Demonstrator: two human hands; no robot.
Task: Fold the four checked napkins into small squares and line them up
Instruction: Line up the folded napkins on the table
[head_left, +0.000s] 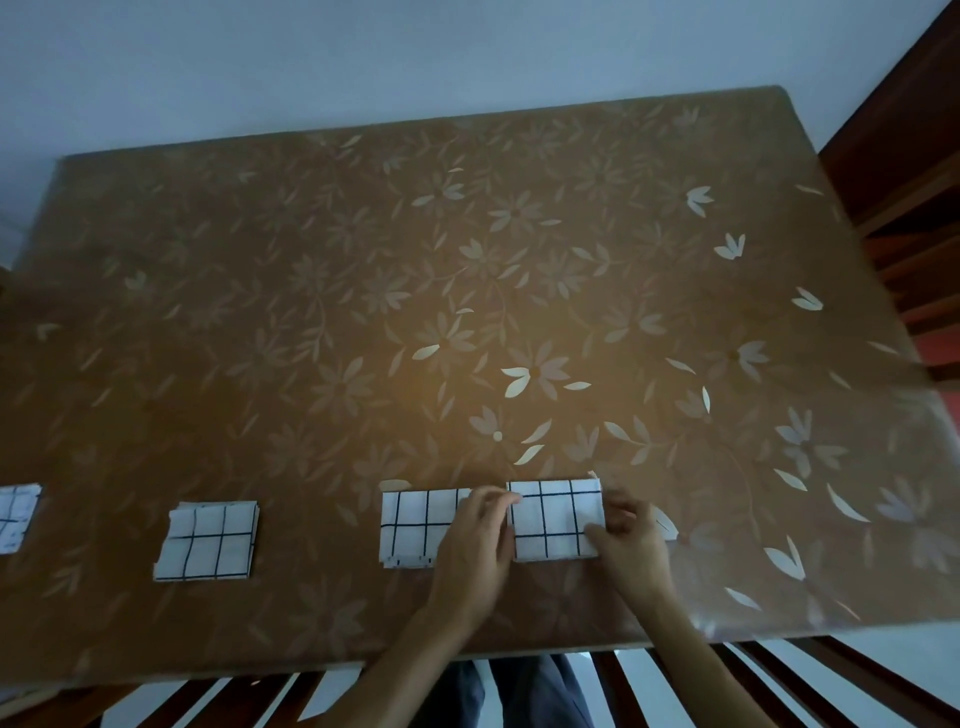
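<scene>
Along the near edge of the flowered worktop runs a row of folded checked squares: the first napkin, half cut off at the far left, the second napkin well apart from it, then the third napkin. The left hand lies over that one's right side, fingers curled onto the left edge of the fourth napkin just beside it; the right hand pinches its right edge, thumb on top

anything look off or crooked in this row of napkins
The spacing is uneven: the third napkin and the fourth napkin sit close together, while a wide gap separates them from the second napkin, which sits slightly lower and skewed with its layers fanned. The first napkin is cut off by the frame.
</scene>
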